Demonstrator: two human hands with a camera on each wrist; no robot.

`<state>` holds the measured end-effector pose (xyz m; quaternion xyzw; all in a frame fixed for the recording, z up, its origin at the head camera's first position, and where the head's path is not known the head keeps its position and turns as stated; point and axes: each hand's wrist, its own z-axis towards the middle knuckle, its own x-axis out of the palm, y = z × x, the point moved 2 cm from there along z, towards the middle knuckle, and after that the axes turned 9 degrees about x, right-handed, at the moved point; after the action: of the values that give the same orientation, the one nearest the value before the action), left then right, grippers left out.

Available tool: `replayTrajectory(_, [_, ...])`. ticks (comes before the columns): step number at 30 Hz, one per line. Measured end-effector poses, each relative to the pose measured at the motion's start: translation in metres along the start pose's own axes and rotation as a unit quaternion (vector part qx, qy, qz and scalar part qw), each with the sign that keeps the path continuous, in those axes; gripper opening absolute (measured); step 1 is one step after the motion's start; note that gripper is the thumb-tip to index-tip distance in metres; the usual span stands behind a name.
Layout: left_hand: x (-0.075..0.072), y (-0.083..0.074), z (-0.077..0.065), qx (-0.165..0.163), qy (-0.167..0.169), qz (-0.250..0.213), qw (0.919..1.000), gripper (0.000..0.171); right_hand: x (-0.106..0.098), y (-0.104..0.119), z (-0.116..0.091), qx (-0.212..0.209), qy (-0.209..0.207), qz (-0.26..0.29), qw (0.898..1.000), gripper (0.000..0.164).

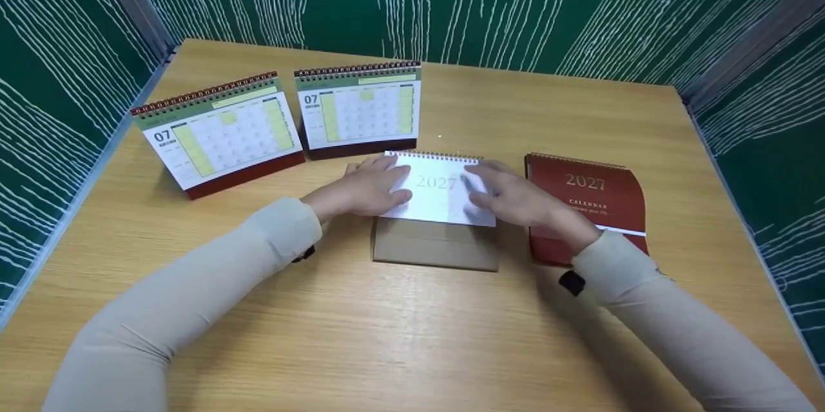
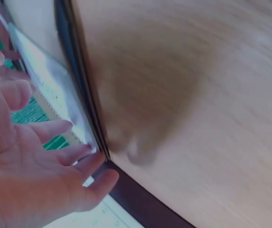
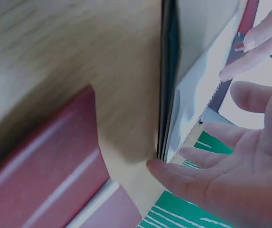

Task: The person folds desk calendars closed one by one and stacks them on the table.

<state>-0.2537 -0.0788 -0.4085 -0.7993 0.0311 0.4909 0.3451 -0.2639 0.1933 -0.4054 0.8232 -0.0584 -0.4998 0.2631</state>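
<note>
A spiral-bound desk calendar lies at the middle of the table, its white page (image 1: 438, 196) marked 2027 and its tan cardboard base (image 1: 435, 244) showing below. At its left side is my left hand (image 1: 374, 187), fingers spread, with thumb and a fingertip over the page. My right hand (image 1: 515, 196) mirrors it at the right side. In the left wrist view, the left fingers (image 2: 60, 154) are extended along the calendar's edge. The right wrist view shows the right fingers (image 3: 207, 161) similarly extended, one fingertip by the board edges.
Two calendars opened to 07, one at left (image 1: 225, 135) and one at back (image 1: 361, 109), stand upright behind my left hand. A dark red 2027 calendar (image 1: 586, 180) lies to the right, partly under my right forearm. Green walls (image 1: 490, 6) with white lines surround the wooden table (image 1: 399, 334).
</note>
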Motion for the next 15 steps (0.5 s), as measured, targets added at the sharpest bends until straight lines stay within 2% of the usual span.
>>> replayTrajectory(4, [-0.008, 0.006, -0.003, 0.01, -0.031, -0.036, 0.9988, 0.066, -0.014, -0.004, -0.007, 0.013, -0.033, 0.039, 0.999, 0.059])
replayTrajectory(7, [-0.015, 0.012, -0.007, 0.013, -0.044, -0.077, 0.996, 0.065, -0.023, -0.009, -0.012, 0.035, -0.04, 0.07, 0.996, 0.056])
replayTrajectory(11, [-0.022, 0.02, -0.016, 0.0, -0.053, -0.147, 0.9878, 0.064, -0.029, -0.019, -0.018, 0.059, -0.032, 0.113, 0.991, 0.056])
replayTrajectory(15, [-0.025, 0.025, -0.023, -0.017, -0.054, -0.205, 0.9771, 0.063, -0.031, -0.028, -0.022, 0.074, 0.0, 0.189, 0.979, 0.055])
